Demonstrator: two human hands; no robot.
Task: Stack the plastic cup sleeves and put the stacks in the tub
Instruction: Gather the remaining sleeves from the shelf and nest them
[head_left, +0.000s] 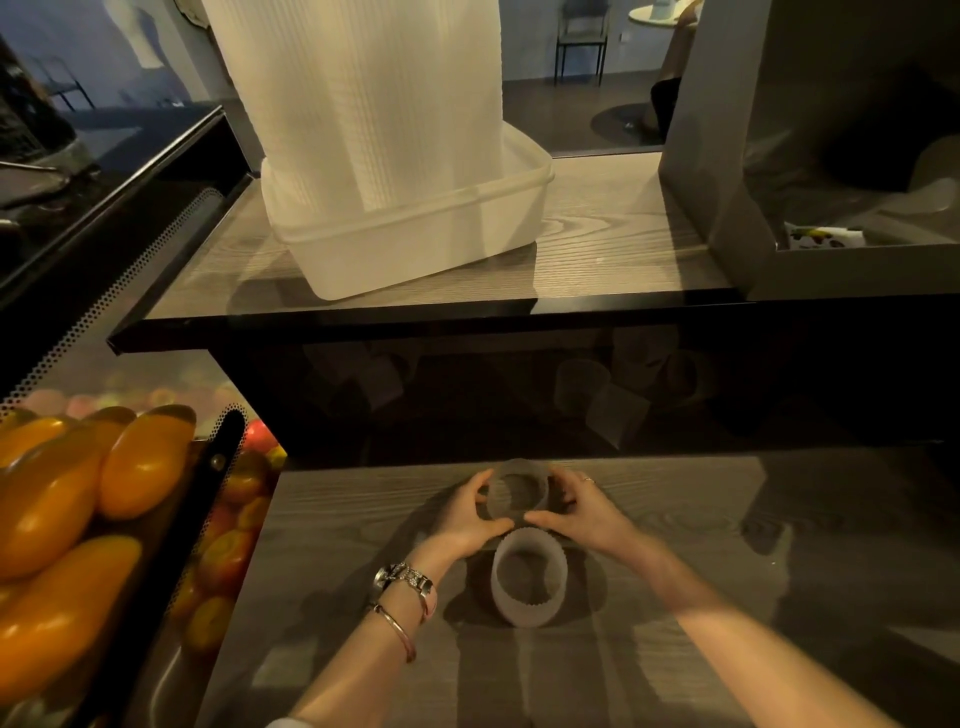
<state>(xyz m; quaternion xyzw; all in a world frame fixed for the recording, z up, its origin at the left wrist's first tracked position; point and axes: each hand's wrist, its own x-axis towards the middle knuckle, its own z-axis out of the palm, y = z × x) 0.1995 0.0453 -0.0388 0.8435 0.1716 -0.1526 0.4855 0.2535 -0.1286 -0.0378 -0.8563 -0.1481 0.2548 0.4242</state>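
Both hands hold one translucent plastic cup sleeve (519, 480) on the lower wooden counter. My left hand (467, 512) curls round its left side and my right hand (579, 506) round its right side, thumbs meeting at the near rim. A second white sleeve (527, 584) stands just in front of my hands, its scalloped edge facing me. On the upper shelf sits the translucent tub (431, 234), with tall white stacks of sleeves (363, 98) rising out of it.
A tray of orange and red fruit (78, 499) lies at the left behind a perforated black rail (208, 499). A grey box (810, 171) stands on the upper shelf at the right. The dark glass front (571, 395) below the shelf reflects more sleeves.
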